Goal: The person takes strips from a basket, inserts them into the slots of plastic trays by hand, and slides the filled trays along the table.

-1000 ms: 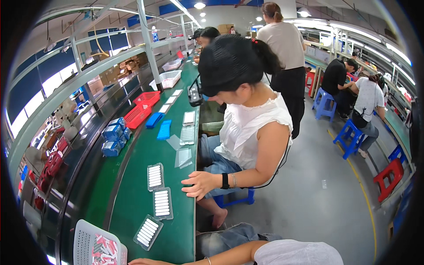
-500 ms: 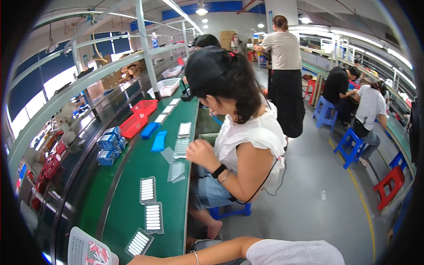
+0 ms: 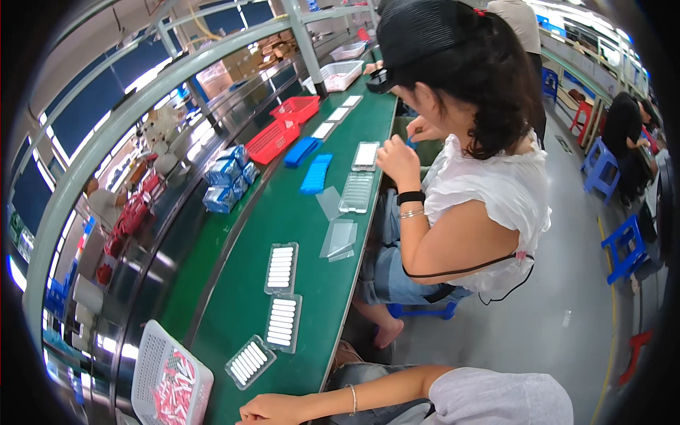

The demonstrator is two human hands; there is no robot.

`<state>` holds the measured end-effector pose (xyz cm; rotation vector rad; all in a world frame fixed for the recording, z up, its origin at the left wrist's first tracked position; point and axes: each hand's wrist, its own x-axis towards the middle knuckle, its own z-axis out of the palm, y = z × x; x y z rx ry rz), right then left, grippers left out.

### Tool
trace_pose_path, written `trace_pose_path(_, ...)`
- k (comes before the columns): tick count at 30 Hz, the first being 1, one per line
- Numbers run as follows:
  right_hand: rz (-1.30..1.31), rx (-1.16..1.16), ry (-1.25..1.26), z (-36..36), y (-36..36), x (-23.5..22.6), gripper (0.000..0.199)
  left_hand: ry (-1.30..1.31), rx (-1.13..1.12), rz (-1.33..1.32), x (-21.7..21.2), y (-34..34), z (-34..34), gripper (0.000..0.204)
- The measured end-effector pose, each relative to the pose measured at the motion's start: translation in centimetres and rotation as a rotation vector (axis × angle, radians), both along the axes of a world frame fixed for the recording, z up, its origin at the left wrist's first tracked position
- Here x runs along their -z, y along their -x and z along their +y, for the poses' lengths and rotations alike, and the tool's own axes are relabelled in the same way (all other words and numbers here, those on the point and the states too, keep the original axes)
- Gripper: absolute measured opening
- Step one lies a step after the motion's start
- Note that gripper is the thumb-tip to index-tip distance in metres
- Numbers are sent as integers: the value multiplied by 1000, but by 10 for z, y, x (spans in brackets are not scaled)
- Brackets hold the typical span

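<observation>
My right hand (image 3: 268,408) rests low over the green work surface (image 3: 244,312), its fingers partly cut off by the lower edge, so what they hold does not show. A bracelet circles that wrist, and the sleeve is light grey. Closest to this hand lies a clear tray (image 3: 250,362) of white stick-like pieces. Two similar trays, a middle one (image 3: 283,324) and a farther one (image 3: 281,268), lie beyond it. To the hand's left stands a white perforated basket (image 3: 146,368) with small pink and white pieces (image 3: 173,389) inside. My left hand is out of view.
A co-worker (image 3: 460,163) in a white top sits beyond, hands raised near clear trays (image 3: 356,193). Clear sheets (image 3: 338,239), blue trays (image 3: 315,174), red baskets (image 3: 273,141) and blue-wrapped packs (image 3: 228,180) lie along the bench. A metal frame post (image 3: 304,49) rises behind.
The view has swung, shifting the bench rightward and bringing the basket and trays further into the picture. More of my right hand shows. The co-worker's hands are now raised closer to their face.
</observation>
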<state>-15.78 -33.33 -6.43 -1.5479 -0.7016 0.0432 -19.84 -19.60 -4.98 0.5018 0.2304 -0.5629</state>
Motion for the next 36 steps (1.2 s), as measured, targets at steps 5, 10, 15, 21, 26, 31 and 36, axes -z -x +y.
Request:
trace_pose_path(5, -150, -15, -34, 7, -1, -3, 29, -129, -222, -21, 12, -4, 0, 29)
trace_pose_path(10, -267, -239, -212, 6, 2, -3, 74, -96, -468, 103, -14, 2, 8, 31)
trace_pose_path(15, -106, -530, -134, 24, -11, 0, 89, 208, -469, -182, -16, 20, -2, 32)
trace_pose_path(21, -109, -650, -103, 12, -13, -27, 110, 173, -563, -51, -21, 16, -7, 37)
trace_pose_path(26, -235, -339, 10, 16, -15, -17, 101, 320, -478, 32, -23, 7, -11, 37)
trace_pose_path(31, -374, -79, 365, -62, -52, -40, 74, 376, -344, 94, -13, 7, 26, 37)
trace_pose_path(36, -575, 400, 1659, -252, -144, -47, 31, 185, -265, -25, -6, 9, 71, 27)
